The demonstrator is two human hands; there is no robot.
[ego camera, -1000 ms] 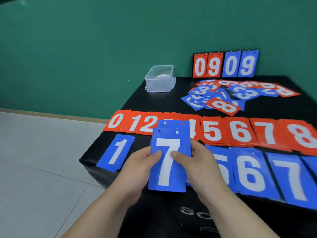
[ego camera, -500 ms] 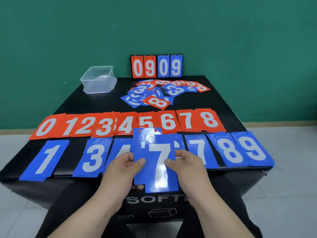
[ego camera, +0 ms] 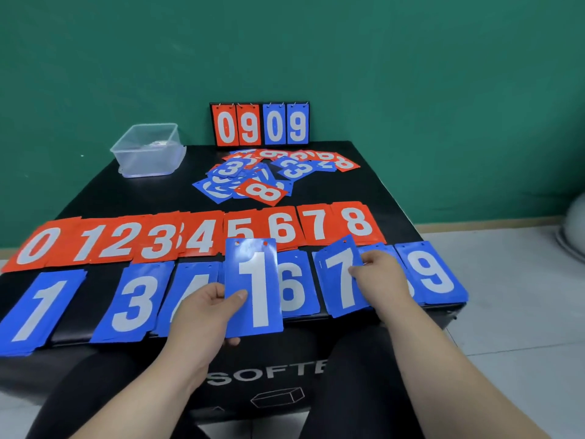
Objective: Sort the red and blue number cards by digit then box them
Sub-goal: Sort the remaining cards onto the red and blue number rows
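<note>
Moved: blue 7 card (ego camera: 340, 280), taken by the right hand (ego camera: 381, 277) from the held stack to 3 o'clock, just beside the blue 6 card (ego camera: 292, 286), with the right fingers (ego camera: 357, 270) curled and pinching its right edge. Left hand (ego camera: 202, 312): fingers grip the blue 1 card (ego camera: 256, 289), thumb on its face, above the worktop (ego camera: 126, 198) near edge at 6 o'clock. Clear box (ego camera: 148, 150): 10 o'clock, far corner.

Bright, even indoor light, softly diffused
A pale glare is seen near the top of the held blue 1 card (ego camera: 253, 289); only faint shadows are cast on the desk (ego camera: 142, 198), straight lines are bowed towards the edges, and fine detail is slightly softened
</note>
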